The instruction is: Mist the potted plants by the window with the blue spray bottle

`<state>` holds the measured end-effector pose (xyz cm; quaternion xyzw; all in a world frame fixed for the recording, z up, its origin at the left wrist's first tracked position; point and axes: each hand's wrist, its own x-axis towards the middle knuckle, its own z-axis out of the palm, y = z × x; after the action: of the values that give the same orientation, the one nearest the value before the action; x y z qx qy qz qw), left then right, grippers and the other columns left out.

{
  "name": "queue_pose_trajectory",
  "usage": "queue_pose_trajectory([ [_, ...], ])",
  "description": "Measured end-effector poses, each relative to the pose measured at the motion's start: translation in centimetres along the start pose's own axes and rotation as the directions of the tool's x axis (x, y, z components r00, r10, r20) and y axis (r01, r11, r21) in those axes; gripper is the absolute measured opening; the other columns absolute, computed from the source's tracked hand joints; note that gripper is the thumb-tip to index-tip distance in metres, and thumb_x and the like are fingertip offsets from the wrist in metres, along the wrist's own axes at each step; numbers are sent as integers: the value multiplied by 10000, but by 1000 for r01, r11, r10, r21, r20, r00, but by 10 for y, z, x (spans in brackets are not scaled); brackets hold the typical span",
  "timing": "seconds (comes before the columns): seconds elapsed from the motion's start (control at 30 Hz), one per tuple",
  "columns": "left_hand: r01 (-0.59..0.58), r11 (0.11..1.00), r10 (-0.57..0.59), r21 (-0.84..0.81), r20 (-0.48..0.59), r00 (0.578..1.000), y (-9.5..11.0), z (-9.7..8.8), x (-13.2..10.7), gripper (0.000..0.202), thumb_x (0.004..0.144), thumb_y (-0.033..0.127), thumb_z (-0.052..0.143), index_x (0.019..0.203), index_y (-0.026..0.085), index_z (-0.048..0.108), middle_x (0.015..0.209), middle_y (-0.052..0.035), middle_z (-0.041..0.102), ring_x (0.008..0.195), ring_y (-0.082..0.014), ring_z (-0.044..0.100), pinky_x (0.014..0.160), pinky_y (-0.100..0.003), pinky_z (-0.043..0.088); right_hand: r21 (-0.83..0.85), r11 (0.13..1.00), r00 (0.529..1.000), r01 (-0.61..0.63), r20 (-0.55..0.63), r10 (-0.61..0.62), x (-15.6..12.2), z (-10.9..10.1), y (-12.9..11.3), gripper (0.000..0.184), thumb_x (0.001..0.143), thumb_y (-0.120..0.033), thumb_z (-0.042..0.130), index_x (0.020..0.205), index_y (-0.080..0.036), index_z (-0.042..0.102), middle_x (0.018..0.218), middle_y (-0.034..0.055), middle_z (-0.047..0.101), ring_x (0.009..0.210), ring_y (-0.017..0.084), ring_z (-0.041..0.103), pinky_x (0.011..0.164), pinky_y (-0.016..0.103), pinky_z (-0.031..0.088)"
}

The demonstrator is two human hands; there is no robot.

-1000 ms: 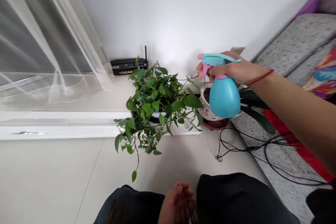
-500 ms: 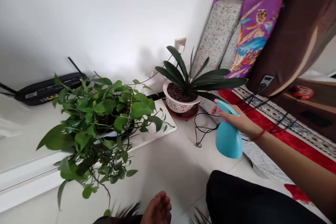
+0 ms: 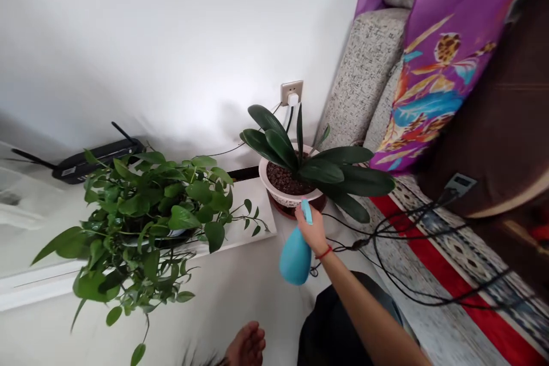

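My right hand (image 3: 314, 231) grips the neck of a turquoise spray bottle (image 3: 295, 254), its nozzle pointing at a white patterned pot (image 3: 281, 194) that holds a plant with broad dark leaves (image 3: 319, 168). The bottle hangs just in front of that pot, above the floor. My left hand (image 3: 245, 345) rests low at the bottom edge, fingers curled loosely together, touching nothing I can make out. A bushy trailing green plant (image 3: 146, 217) stands to the left on a white ledge.
A black router (image 3: 96, 158) lies on the white ledge (image 3: 26, 280) by the wall. A wall socket (image 3: 291, 91) is behind the pot. Black cables (image 3: 394, 246) trail over a red patterned rug (image 3: 463, 274). A grey sofa with a purple cloth (image 3: 433, 40) stands right.
The view has swung right from the trailing plant to the broad-leaved one. My right hand has brought the spray bottle down and left, close to the white pot.
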<state>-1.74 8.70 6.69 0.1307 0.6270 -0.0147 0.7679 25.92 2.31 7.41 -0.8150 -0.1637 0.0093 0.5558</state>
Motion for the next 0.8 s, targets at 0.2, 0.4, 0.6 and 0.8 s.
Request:
queue_pose_trajectory([
  [0.2,-26,1000,26,1,-41,999,-14,57,-4,146,1026,178,396,1025,73,497,699,-107,648,599,-142,628,644,-230,460,143,985,995,-94,-5,96,11,17,18,345,901,-441,461,773,-161,615,637,69,619,621,197,597,578,292,481],
  [0.4,-215,959,201,185,89,976,-13,101,-34,90,989,134,420,1021,83,486,804,-48,634,620,-66,586,659,-175,394,240,968,997,-71,-13,77,16,7,21,303,865,-428,523,923,-157,647,829,94,680,782,219,646,671,316,535],
  [0.6,-5,980,-3,197,40,999,6,123,-16,151,1033,150,336,1016,71,464,694,-41,602,526,-72,557,549,-160,363,284,947,987,-148,-10,157,20,0,19,305,828,-427,547,910,-159,665,796,66,671,767,209,633,697,321,534],
  [0.8,122,961,-166,248,162,973,-12,125,9,108,971,138,462,909,73,521,692,-69,595,555,-73,572,538,-133,418,263,952,984,-157,-38,173,29,-17,2,215,801,-393,558,692,-211,594,720,46,635,729,207,614,777,345,528],
])
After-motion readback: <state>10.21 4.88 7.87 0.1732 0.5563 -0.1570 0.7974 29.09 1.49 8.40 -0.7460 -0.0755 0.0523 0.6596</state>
